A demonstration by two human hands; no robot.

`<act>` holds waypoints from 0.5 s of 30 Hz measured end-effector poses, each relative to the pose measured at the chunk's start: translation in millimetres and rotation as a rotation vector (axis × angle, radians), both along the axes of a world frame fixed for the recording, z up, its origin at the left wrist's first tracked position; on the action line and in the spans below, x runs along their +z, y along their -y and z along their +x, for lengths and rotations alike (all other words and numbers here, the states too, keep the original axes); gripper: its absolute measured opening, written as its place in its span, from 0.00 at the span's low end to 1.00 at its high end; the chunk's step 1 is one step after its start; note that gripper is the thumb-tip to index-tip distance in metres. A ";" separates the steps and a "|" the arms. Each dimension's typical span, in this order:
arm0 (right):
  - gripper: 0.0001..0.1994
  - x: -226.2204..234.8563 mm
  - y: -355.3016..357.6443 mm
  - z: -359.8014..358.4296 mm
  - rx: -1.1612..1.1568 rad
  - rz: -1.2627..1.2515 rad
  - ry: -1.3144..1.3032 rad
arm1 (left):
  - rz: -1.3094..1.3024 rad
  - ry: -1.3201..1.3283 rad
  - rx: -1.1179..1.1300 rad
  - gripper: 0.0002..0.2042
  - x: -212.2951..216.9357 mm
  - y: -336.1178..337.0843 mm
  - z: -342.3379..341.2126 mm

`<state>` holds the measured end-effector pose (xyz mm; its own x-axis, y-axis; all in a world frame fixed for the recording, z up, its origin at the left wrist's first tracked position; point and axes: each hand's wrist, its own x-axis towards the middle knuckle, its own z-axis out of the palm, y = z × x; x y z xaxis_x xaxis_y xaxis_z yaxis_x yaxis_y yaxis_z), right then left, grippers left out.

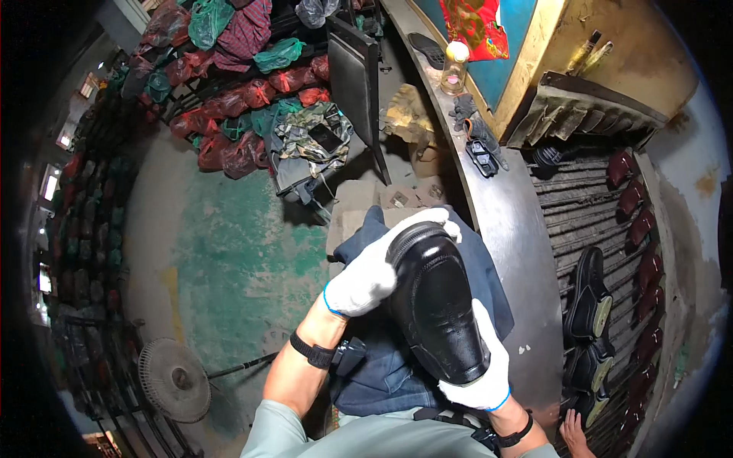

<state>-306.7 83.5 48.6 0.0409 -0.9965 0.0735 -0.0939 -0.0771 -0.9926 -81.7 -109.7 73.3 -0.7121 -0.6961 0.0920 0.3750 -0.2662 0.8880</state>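
While the person sits bent over the work, both hands are closed around one shiny black shoe (435,301), held up over the dark blue cloth (379,385) that covers the lap. For printing, my eye goes to the red packet (477,30) at the far end of the metal bench (527,237); it is patterned in yellow and green, too small for me to read. Beside it stand a clear jar (453,72) with a pale lid and, along the bench edge, a dark shoe sole (426,50).

The shoe points away from the body and a little to the left, toe at the far end, so its long axis slants from far left to near right. A stitched seam curves across its front, and a ribbed edge shows around the toe. The left hand (365,278), in a white glove, wraps the toe end with its fingers bent over the edge. The right hand (489,374), gloved the same way, cups the near end, fingers half curled along its side; that end looks like the heel, though the glove covers part of it.

To the right, black shoes (589,286) and dark red shoes (649,271) rest on a rack of bars (561,217). Another person's bare hand (574,432) reaches in just beside the nearest black pair.
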 end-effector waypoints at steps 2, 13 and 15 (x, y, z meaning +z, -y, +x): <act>0.56 -0.7 6.6 4.2 -0.005 -0.052 0.014 | -0.060 0.060 -0.003 0.68 15.7 2.7 3.0; 0.58 -21.8 94.4 -27.4 0.322 -0.247 0.047 | -1.668 0.609 -0.018 0.27 78.2 -81.1 10.5; 0.60 -24.2 103.3 -26.0 0.332 0.009 0.513 | -1.708 0.522 -0.187 0.23 30.8 -121.5 -0.8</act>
